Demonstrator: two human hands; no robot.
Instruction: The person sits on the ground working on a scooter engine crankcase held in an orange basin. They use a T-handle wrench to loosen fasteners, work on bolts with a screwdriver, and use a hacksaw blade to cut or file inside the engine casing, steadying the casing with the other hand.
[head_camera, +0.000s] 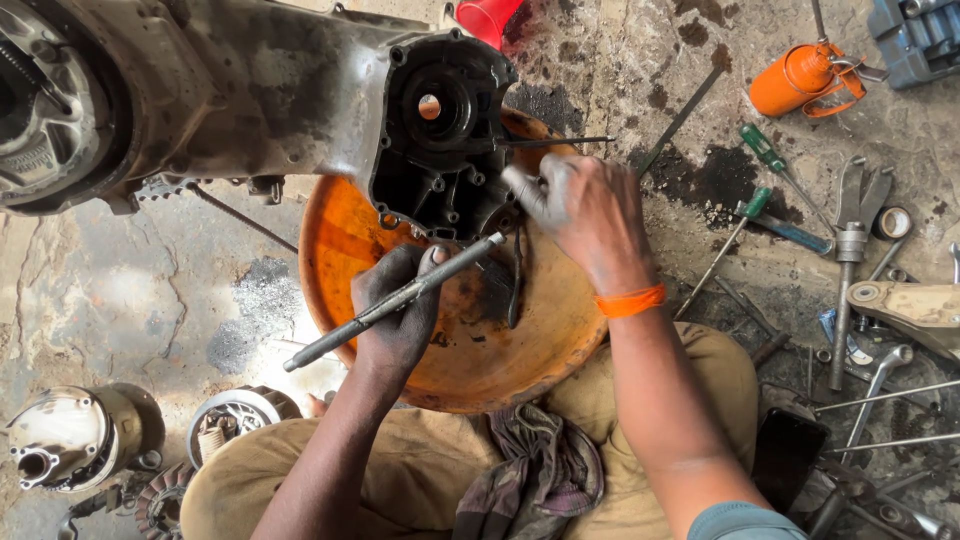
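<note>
My left hand (398, 312), black with grease, grips a long grey metal rod (395, 301) that slants from lower left up to the engine casing (440, 130). My right hand (580, 208), with an orange band at the wrist, holds a thin dark tool (556, 142) whose tip points left into the open black casing. The casing is part of a grimy grey engine block (200, 90) resting over a round orange pan (540, 340). A dark plier-like tool (515, 280) hangs below my right hand; I cannot tell if my fingers hold it.
Screwdrivers (775, 160), wrenches (850, 290), an orange can (800, 80) and a grey case lie on the stained concrete at right. Engine parts (70, 435) sit at lower left. A rag (535, 470) lies across my lap. A red cup (487, 18) stands at top.
</note>
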